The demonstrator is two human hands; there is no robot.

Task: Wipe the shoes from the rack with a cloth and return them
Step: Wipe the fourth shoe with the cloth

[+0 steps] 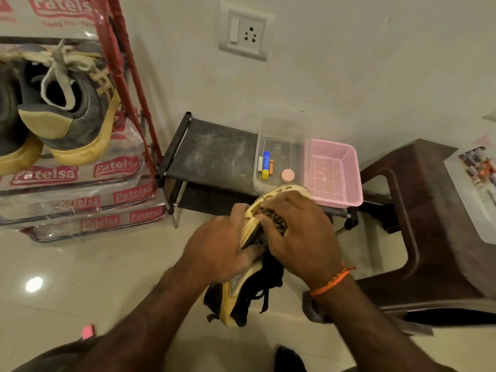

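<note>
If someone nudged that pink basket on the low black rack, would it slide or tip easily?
Probably. The pink basket looks like thin perforated plastic and seems empty, so likely light. It overhangs the rack's front edge, so a push forward could tip it off.

Place: a room in a home, seen at floor level beside a wall.
Floor: glossy pale tiles [80, 277] reflecting a ceiling light.
Wall: painted off-white, with a switch-and-socket plate [245, 32].
Storage: a low black shoe rack [209, 154] against the wall; a red-framed rack [139, 103] holding worn grey sneakers [77, 111].
Household oddments: a clear plastic box [281, 154] of batteries and a pink plastic basket [334, 171].
Seating: a brown plastic stool [429, 210].
</note>
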